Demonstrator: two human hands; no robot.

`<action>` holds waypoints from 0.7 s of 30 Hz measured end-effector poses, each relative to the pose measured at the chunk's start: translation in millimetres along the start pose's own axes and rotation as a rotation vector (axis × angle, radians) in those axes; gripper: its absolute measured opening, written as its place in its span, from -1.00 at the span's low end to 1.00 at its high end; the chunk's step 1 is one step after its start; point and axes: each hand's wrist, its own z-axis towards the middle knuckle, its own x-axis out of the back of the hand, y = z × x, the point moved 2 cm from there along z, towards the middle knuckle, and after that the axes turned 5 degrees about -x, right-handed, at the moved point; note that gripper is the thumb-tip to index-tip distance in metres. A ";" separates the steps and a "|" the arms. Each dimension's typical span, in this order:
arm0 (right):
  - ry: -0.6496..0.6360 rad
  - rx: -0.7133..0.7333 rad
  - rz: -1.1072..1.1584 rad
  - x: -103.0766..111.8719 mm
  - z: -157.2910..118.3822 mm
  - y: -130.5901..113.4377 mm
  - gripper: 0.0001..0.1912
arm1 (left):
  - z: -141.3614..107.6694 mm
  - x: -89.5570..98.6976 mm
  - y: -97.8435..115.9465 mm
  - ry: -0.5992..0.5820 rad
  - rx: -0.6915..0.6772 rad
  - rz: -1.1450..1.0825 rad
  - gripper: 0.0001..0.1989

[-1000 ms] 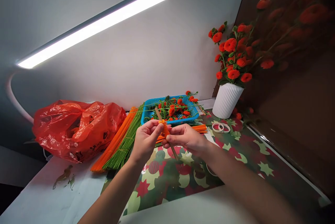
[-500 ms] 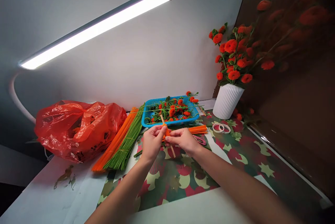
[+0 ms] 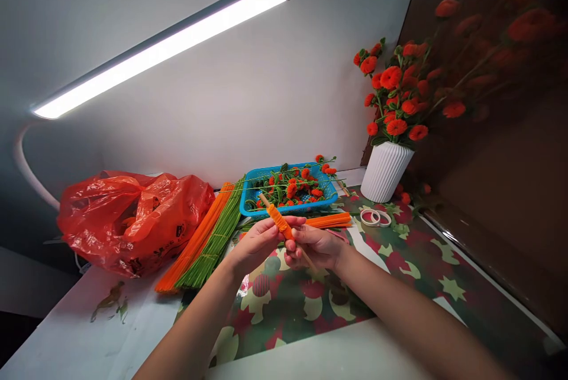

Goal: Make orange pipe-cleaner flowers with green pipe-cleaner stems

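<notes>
Between my two hands is a thin wooden stick (image 3: 264,199) with an orange pipe cleaner (image 3: 278,219) coiled tightly round its middle. It tilts, its upper end pointing up and left. My left hand (image 3: 258,242) pinches the coil from the left, thumb and fingers closed. From the right, my right hand (image 3: 318,245) wraps its fingers round the lower part of the coil and stick. The stick's lower end shows below my right fingers. Just behind my hands lies a short bundle of orange pipe cleaners (image 3: 331,221).
A blue basket (image 3: 288,209) holds red-orange flowers with green stems. Left of it lie long orange pipe cleaners (image 3: 195,244), green pipe cleaners (image 3: 217,238) and a red plastic bag (image 3: 133,226). At right stand a white vase (image 3: 387,173) of flowers and two tape rolls (image 3: 375,218). A lamp (image 3: 168,42) hangs above.
The stick has tilted further to the left, and more of the orange coil shows above my fingers. My right hand has turned and closed round the lower part; my left hand has shifted slightly.
</notes>
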 end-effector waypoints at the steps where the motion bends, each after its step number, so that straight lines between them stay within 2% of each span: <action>1: -0.012 -0.006 -0.001 2.1 0.5 0.9 -0.64 | -0.2 0.6 0.8 -0.026 0.003 0.037 -0.59; 3: -0.030 -0.013 -0.019 4.4 0.7 1.1 -0.62 | -0.2 1.5 4.7 -0.044 -0.019 0.122 -0.61; 6: -0.014 0.004 -0.076 1.7 -1.0 -2.7 -0.58 | 0.0 0.9 14.9 -0.007 -0.072 0.256 -0.70; 11: 0.129 0.066 -0.161 -9.0 -4.7 -11.9 -0.57 | -0.1 -3.3 27.3 0.071 -0.109 0.422 -0.72; 21: 0.362 0.248 -0.436 -8.7 -5.5 -22.4 -0.58 | 1.0 -7.1 25.4 0.226 -0.141 0.553 -0.73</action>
